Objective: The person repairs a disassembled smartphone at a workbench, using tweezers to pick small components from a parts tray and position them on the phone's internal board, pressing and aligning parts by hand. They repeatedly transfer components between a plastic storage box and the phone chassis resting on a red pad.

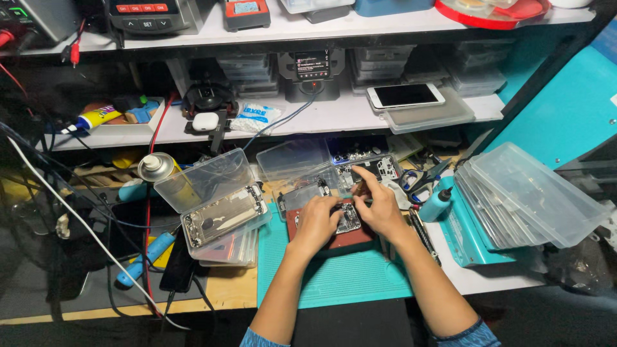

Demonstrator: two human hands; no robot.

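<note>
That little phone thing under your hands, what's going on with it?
A person has both hands on an opened phone lying on a reddish pad on a teal mat. The left hand steadies it while the right hand works at its upper edge; whether the fingers pinch a tool cannot be made out. Another opened phone rests on clear plastic boxes to the left, and a white phone lies on the shelf.

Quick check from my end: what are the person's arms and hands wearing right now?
Both hands, left hand and right hand, are bare: no gloves, and no rings or watch that I can make out. The forearms are uncovered; blue patterned sleeves show only near the elbows at the frame's bottom edge.
</note>
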